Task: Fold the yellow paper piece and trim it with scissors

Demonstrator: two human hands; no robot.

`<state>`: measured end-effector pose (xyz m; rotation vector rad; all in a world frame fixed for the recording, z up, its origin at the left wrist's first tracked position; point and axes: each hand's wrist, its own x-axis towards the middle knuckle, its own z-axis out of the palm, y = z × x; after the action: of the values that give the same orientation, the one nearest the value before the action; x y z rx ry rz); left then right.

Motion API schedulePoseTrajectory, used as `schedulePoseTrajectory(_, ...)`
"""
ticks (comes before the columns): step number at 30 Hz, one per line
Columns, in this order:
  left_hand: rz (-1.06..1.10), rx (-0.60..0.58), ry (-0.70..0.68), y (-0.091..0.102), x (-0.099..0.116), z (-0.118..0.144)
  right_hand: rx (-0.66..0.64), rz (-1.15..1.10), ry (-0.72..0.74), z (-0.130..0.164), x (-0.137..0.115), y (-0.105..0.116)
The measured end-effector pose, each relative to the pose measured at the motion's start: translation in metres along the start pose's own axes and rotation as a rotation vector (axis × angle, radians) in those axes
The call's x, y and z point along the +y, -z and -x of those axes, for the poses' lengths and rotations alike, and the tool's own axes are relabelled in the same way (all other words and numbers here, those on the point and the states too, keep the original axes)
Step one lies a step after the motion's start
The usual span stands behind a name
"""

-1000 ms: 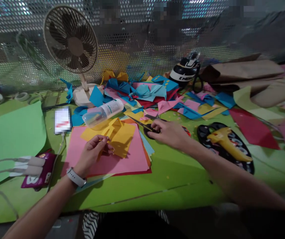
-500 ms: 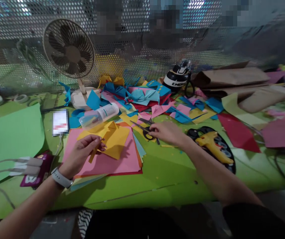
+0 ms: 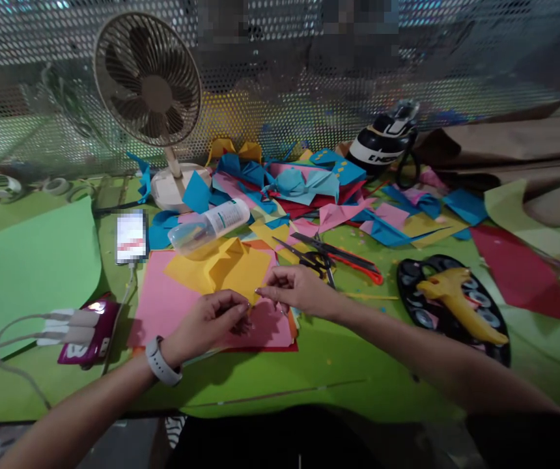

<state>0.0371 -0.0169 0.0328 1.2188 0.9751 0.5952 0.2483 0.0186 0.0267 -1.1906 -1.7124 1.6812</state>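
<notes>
My left hand (image 3: 211, 322) hovers over the pink paper sheets (image 3: 167, 290), thumb and fingertips pinched together. Facing it, my right hand (image 3: 302, 291) also has its fingertips closed, a short gap away. Whatever either pinch holds is too small to make out. Just beyond the fingers, a folded yellow paper (image 3: 245, 266) rests on the pink stack. Black-handled scissors (image 3: 316, 262) lie behind my right hand, beside a utility knife (image 3: 358, 260) with a red-orange end.
A fan (image 3: 155, 94) stands at the back left, with a clear bottle (image 3: 211, 221) lying in front of it. Coloured paper scraps (image 3: 290, 185) heap behind. A yellow glue gun (image 3: 460, 303) lies on a black palette (image 3: 409, 277) at right. Cables run from a purple box (image 3: 92, 339) at left.
My right hand has let go of the scissors and moved toward my left hand. The left hand has come off the folded yellow paper and shifted right. The view has turned slightly.
</notes>
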Motion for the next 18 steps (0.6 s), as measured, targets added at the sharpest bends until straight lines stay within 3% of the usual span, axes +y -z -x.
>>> schedulePoseTrajectory(2, 0.025, 0.03, 0.038, 0.005, -0.004, -0.001, 0.091, 0.194, 0.094, -0.007, 0.003, 0.005)
schedulePoseTrajectory(5, 0.058, 0.116, 0.105, 0.015, -0.005, -0.002, 0.263, 0.689, 0.344, -0.016, 0.01, 0.009)
schedulePoseTrajectory(7, 0.093, 0.162, 0.147, 0.021, -0.005, -0.004, 0.292, 1.009, 0.43, -0.021, 0.018, 0.007)
schedulePoseTrajectory(9, 0.131, 0.177, 0.178, 0.024, -0.004, -0.005, 0.259, 1.216, 0.424, -0.025, 0.027, 0.003)
schedulePoseTrajectory(13, 0.171, 0.174, 0.205, 0.022, -0.004, -0.007, 0.222, 1.341, 0.414, -0.027, 0.038, -0.004)
schedulePoseTrajectory(18, 0.181, 0.188, 0.195, 0.021, -0.007, -0.007, 0.302, 1.286, 0.452, -0.019, 0.034, 0.003)
